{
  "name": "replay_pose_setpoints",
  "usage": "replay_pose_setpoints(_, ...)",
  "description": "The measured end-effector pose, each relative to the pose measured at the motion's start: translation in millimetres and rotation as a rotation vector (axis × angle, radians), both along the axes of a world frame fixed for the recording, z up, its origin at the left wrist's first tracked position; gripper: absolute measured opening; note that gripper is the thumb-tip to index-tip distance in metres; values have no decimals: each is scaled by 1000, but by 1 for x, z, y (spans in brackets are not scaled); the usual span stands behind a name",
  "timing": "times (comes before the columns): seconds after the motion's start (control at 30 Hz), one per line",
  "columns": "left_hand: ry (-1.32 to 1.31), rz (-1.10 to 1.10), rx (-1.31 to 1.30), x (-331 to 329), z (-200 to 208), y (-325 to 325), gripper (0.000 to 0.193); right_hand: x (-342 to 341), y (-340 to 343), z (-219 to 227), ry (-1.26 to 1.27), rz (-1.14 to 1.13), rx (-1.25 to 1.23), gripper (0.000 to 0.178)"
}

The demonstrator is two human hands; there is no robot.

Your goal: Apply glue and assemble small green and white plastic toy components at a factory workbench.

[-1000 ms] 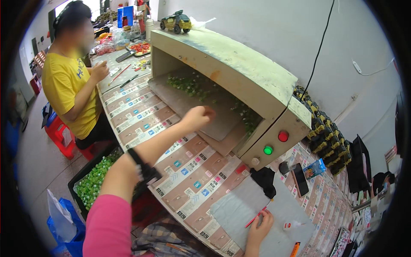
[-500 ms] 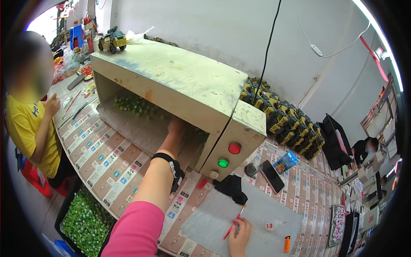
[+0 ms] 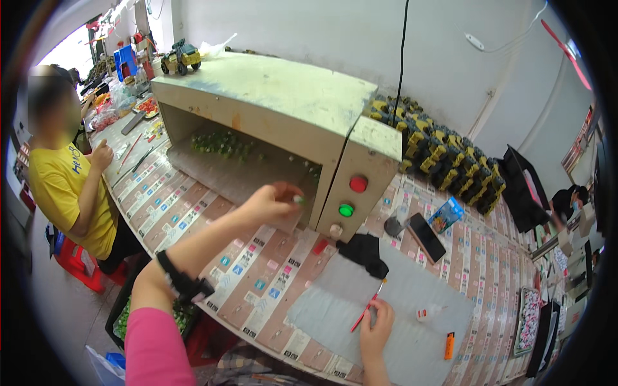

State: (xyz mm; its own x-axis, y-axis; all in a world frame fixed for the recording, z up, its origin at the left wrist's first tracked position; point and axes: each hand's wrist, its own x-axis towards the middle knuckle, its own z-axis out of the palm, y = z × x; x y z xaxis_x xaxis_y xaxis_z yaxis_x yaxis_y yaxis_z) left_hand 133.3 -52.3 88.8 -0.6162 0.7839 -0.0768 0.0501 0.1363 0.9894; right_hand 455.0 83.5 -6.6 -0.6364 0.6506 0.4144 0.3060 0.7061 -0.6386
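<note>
The left hand (image 3: 273, 202) is held just outside the open front of the wooden box (image 3: 277, 103), fingers pinched together on a small green part (image 3: 299, 200), so that the part stays clear of the opening. The right hand (image 3: 376, 321) rests on the grey mat (image 3: 412, 302), fingers clamped on a red pencil (image 3: 365, 310). Compared with half a second earlier, the left hand has been withdrawn from inside the box.
</note>
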Motion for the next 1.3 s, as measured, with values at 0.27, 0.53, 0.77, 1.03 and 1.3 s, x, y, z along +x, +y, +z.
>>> replay_pose_setpoints(0.27, -352, -193, 208, 182, -47, -36, 32, 1, -5, 29, 100, -7, 9, 19)
replay_pose_setpoints(0.53, -313, -190, 264, 220, -71, -20, 31, 23, -45, 26, 324, 344, -867, 20)
replay_pose_setpoints(0.77, -216, -180, 242, 229, -67, -23, 30, 27, -52, 20, 355, 357, -818, 23)
replay_pose_setpoints(1.03, -202, -174, 286, 227, -59, -22, 27, 28, -54, 33, 366, 353, -685, 19)
replay_pose_setpoints(1.3, -155, -185, 322, 226, -57, -27, 27, 28, -58, 38, 361, 341, -531, 16)
